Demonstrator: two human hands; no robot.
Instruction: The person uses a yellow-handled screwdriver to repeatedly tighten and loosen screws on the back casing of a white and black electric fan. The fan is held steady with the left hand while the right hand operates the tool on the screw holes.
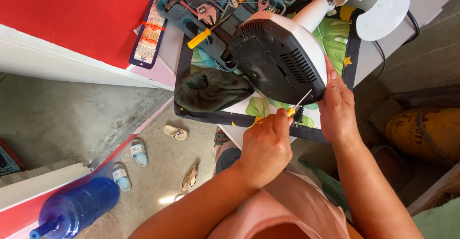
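Left hand (264, 145) closed in a fist around the yellow handle of a small screwdriver (295, 106), thin metal shaft angled up and to the right with its tip against the lower edge of the fan base (280, 57). Right hand (338, 106) laid flat against the right rim of that base, fingers pointing up and thumb side toward the dark underside, steadying rather than clasping; no full grasp visible. Base tipped on its side, black vented underside facing the camera, white shell behind, white stem (316, 9) running up and right toward more white fan parts (383, 9) at the top edge. All of it resting on a leaf-printed mat (335, 38) with a dark border, spread over a white table. Just left of the base on the same mat, a crumpled dark green cloth (211, 89). Beyond that, an open teal tool case (191, 14) holding wrenches and a yellow-handled screwdriver (200, 38). Further left, a flat printed packet (147, 35) beside a red surface (81, 14). Below on the concrete floor, scattered sandals (139, 153) and a blue plastic bottle (79, 209) near the lower left corner. At the right edge, a yellow cylinder (426, 129), partly in shadow.
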